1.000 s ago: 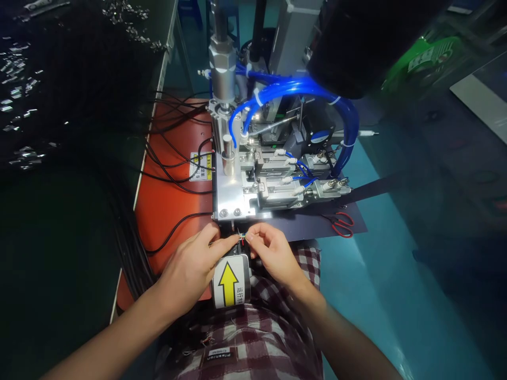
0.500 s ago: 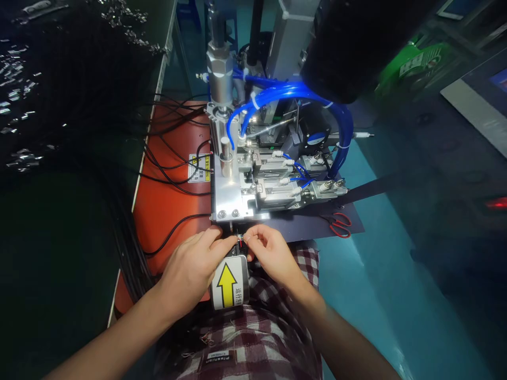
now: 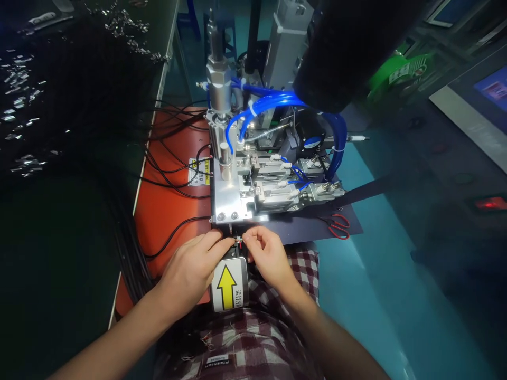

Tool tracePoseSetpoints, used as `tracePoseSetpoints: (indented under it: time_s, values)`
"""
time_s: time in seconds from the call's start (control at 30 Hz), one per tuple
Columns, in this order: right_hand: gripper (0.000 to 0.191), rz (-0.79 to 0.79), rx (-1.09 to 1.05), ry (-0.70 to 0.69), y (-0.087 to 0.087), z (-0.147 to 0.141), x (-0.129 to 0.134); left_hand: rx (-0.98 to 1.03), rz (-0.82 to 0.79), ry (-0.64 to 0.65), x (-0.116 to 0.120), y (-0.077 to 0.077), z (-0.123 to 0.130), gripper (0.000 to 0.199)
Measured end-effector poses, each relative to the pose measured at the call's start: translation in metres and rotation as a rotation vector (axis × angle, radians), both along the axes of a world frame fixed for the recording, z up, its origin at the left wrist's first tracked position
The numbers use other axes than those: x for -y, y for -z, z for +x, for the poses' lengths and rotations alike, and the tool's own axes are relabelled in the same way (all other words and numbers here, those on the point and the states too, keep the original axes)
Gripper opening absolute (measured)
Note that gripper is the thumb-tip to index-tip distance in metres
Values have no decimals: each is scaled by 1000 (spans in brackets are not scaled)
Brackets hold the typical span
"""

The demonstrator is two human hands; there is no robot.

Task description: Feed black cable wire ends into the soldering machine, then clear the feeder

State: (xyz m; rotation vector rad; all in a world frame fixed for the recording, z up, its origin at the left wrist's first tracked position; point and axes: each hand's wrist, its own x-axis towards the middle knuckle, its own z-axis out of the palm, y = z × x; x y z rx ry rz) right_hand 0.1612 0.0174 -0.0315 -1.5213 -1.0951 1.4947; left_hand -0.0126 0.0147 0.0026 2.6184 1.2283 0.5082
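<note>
Nearest me, plaid clothing (image 3: pixel 261 340) fills the bottom; just beyond sits a cover with a yellow arrow (image 3: pixel 227 285). Past that I have the right hand (image 3: pixel 267 259), thumb and forefinger pinched on fine wires (image 3: pixel 240 240), right in front of the pneumatic machine (image 3: pixel 227 203). My left hand (image 3: pixel 194 262) is curled, thumb tip at those wires; can't tell if it grips them. Red-handled scissors (image 3: pixel 339 227) lie to the right, an orange-red board (image 3: pixel 170 195) to the left. Farther, blue air tubes (image 3: pixel 277 98) arch over the machine.
</note>
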Motion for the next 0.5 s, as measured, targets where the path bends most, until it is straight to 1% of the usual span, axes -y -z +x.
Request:
tracePoseSetpoints:
  time_s: [0.07, 0.13, 0.2, 0.33, 0.4, 0.5]
  values:
    - [21, -54, -24, 7, 1, 3, 0, -2, 0, -4, 0, 0, 0, 30]
    - [21, -47, -3, 43, 2, 5, 1, 7, -6, -5, -1, -1, 1, 30]
    - [22, 22, 54, 65, 0, 5, 3, 16, -10, 0, -1, -1, 1, 30]
    - [26, 189, 251, -10, -6, -3, 7, 3, -11, -6, -2, -2, 1, 29]
    - [25, 243, 378, -23, -8, -7, 7, -6, -8, -10, -2, -3, 1, 29]
    - [21, 305, 535, 0, -11, -11, 6, -24, -2, -4, -1, -3, 1, 30]
